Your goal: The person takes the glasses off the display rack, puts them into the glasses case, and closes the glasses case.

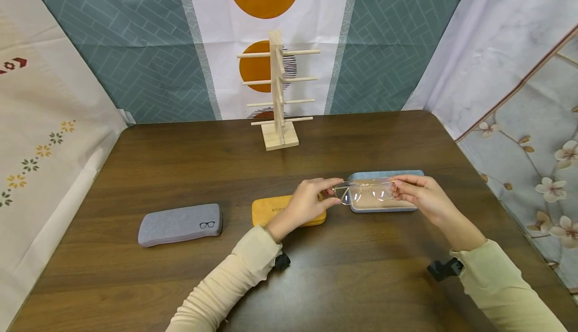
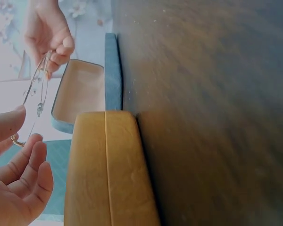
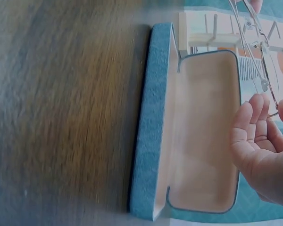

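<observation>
A pair of thin gold-rimmed eyeglasses is held up between both hands, above and in front of an opened blue glasses case with a beige lining. My left hand pinches one end of the frame between thumb and fingers. At the opposite end, my right hand pinches the other side. In the right wrist view the case lining shows bare, with the lid raised. Beneath the left hand lies a closed yellow glasses case, partly hidden by that hand and wrist.
On the left of the brown table lies a closed grey glasses case with a small glasses print. A wooden rack with several pairs of pegs stands at the back, before a patterned cloth.
</observation>
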A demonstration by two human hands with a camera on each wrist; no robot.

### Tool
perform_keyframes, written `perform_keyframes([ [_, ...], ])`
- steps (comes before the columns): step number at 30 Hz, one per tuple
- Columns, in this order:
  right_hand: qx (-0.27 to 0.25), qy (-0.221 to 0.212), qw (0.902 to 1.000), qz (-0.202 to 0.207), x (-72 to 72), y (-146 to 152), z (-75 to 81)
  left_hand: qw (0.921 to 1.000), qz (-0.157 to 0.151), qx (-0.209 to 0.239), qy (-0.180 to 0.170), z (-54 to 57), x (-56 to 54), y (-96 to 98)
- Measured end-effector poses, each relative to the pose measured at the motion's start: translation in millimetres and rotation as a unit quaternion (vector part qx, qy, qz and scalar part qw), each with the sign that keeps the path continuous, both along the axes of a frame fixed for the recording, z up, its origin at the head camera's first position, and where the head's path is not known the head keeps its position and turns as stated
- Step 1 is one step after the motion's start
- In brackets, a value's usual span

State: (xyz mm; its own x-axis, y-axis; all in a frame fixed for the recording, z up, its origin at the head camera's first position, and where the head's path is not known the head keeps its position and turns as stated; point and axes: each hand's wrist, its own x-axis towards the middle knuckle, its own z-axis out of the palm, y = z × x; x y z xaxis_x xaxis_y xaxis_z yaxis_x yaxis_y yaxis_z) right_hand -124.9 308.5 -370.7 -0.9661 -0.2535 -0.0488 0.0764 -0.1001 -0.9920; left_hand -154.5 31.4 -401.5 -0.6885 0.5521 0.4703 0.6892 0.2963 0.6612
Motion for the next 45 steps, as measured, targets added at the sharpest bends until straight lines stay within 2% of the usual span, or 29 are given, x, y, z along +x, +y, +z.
perform_keyframes([
  [6, -0.014, 0.009, 0.9998, 0.011, 0.9, 10, 0.4, 0.9996, -0.014, 0.011, -0.023, -0.3, -0.8, 8.5],
  [18, 0.003, 0.01, 0.9999, 0.012, 1.8, 24, -3.2, 0.9988, -0.019, 0.031, -0.034, -1.8, -6.2, 20.7],
  [25, -0.005, -0.001, 1.0, 0.007, 1.3, 32, -6.9, 0.9986, -0.003, 0.008, -0.052, -2.7, -6.4, 29.8],
  [31, 0.005, -0.008, 0.9999, 0.008, 0.2, 39, -10.1, 0.9974, 0.016, -0.039, -0.059, -2.9, -6.7, 38.6],
  [35, 0.027, -0.022, 0.9994, 0.0, -0.8, 45, -12.1, 0.9948, 0.04, -0.076, -0.055, -4.7, -7.6, 45.5],
  [38, 0.067, -0.039, 0.9969, -0.013, -2.1, 48, -12.3, 0.9919, 0.057, -0.1, -0.052, -6.2, -8.0, 50.7],
  [45, 0.177, -0.091, 0.9794, -0.035, -5.9, 54, -11.3, 0.9874, 0.079, -0.12, -0.067, -8.3, -10.0, 58.7],
])
